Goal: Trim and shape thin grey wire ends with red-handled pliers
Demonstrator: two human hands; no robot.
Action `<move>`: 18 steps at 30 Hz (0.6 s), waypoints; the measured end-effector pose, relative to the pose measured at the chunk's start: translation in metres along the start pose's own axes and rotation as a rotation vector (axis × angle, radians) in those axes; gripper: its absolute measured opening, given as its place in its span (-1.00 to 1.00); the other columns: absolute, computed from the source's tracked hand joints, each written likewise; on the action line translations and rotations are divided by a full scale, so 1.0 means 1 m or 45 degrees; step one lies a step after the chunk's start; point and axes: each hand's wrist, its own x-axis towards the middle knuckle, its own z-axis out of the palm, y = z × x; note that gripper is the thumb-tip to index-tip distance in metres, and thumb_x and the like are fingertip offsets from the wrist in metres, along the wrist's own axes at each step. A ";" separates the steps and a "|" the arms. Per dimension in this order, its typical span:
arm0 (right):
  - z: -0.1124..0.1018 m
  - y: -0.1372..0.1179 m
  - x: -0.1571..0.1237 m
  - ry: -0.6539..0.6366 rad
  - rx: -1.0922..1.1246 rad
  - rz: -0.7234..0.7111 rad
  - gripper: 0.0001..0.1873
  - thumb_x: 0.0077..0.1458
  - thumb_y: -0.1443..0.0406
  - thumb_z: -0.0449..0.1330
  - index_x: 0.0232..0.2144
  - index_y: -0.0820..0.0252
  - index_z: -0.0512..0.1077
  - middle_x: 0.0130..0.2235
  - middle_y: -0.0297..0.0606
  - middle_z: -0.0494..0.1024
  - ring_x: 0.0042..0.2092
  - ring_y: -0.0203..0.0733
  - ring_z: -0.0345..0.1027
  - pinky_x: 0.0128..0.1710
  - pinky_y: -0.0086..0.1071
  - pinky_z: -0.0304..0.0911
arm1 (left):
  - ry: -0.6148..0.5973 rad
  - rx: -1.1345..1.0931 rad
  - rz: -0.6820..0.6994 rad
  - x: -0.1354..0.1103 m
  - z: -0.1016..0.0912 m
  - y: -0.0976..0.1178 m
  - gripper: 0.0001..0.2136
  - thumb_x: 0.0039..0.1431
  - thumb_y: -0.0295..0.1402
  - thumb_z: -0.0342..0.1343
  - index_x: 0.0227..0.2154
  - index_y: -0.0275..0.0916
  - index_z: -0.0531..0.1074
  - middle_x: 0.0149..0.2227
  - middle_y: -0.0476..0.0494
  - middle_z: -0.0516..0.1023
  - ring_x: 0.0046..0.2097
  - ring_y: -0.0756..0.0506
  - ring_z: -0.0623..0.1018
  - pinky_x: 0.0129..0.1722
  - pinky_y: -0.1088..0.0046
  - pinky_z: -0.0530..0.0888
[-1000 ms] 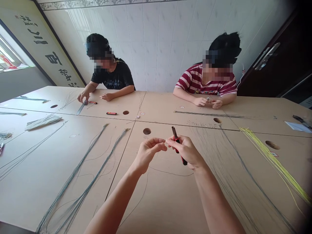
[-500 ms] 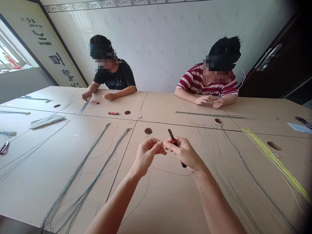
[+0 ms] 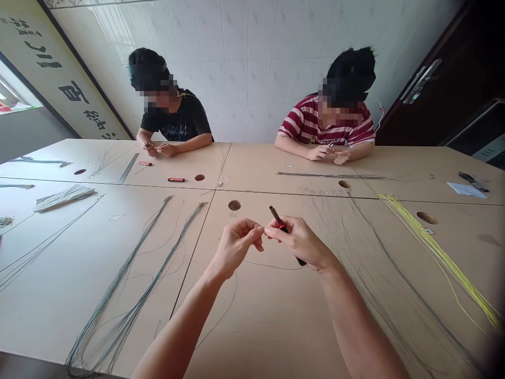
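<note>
My left hand (image 3: 239, 245) and my right hand (image 3: 298, 239) meet at their fingertips above the table, both closed in a pinch. A thin grey cord (image 3: 235, 295) hangs in a loop below my left hand, and its end seems to be between the fingertips, too fine to see clearly. My right hand also grips a slim black-and-red tool (image 3: 278, 219), slanted across the palm with its narrow tip pointing up and away. To the left lie two bundles of grey-green cords (image 3: 136, 268) with small metal ends.
Yellow cords (image 3: 437, 242) and loose fine grey cords (image 3: 355, 263) lie at right. Round holes (image 3: 234, 205) pierce the table (image 3: 260, 326). Across it sit two people, one in a black shirt (image 3: 183, 118), one in a striped shirt (image 3: 302, 123). A metal ruler (image 3: 128, 168) lies far left.
The view has shifted slightly. My hands keep nearly the same pinch. The person in black has moved a hand from the ruler to the other hand, and now holds something small there.
</note>
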 end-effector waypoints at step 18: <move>0.005 0.006 0.010 0.148 0.252 0.030 -0.77 0.00 0.16 0.25 -0.55 0.19 0.41 -0.46 -0.34 0.41 -0.40 -0.30 0.14 -0.39 -0.35 0.07 | 0.050 0.025 -0.102 -0.016 -0.003 -0.006 -0.73 0.23 -0.13 0.09 -0.28 -0.27 0.47 -0.52 0.03 0.37 -0.57 0.13 0.08 -0.57 0.53 0.01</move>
